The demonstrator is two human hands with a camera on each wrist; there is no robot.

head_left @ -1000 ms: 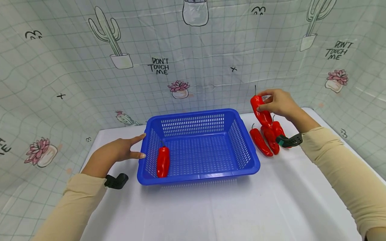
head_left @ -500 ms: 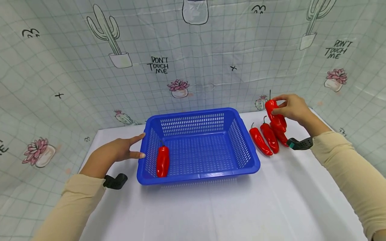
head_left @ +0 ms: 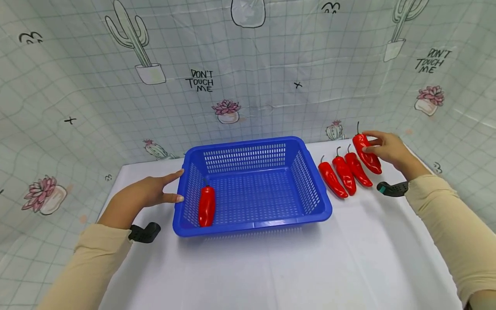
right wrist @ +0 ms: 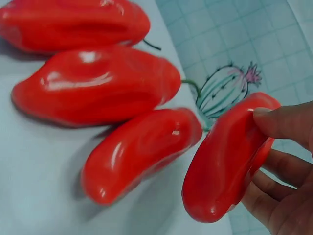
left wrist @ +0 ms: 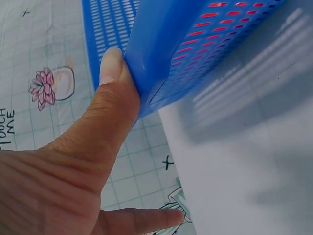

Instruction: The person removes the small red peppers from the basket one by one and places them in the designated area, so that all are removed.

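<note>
My right hand (head_left: pixel 389 150) pinches a red chili pepper (head_left: pixel 366 154) between thumb and fingers at the right end of a row of peppers. In the right wrist view, this pepper (right wrist: pixel 227 159) tilts beside another red pepper (right wrist: pixel 142 154) that lies on the table. At the left, my left hand (head_left: pixel 145 196) touches the outer rim of a blue plastic basket (head_left: pixel 253 224) with thumb and finger spread. The left wrist view has the thumb (left wrist: pixel 110 105) against the basket's rim (left wrist: pixel 151 44). Inside the basket, near its left wall, lies one red pepper (head_left: pixel 207 206).
Three red peppers lie side by side right of the basket, the nearest pepper (head_left: pixel 332 180) close to its right wall. They rest on a white-covered table (head_left: pixel 271 267). A gridded curtain (head_left: pixel 263 103) with cactus drawings hangs along the back and sides.
My right hand has moved right and lower with its pepper, from above the others to the row's right end. The left hand keeps its place at the basket; the view shifts slightly.
</note>
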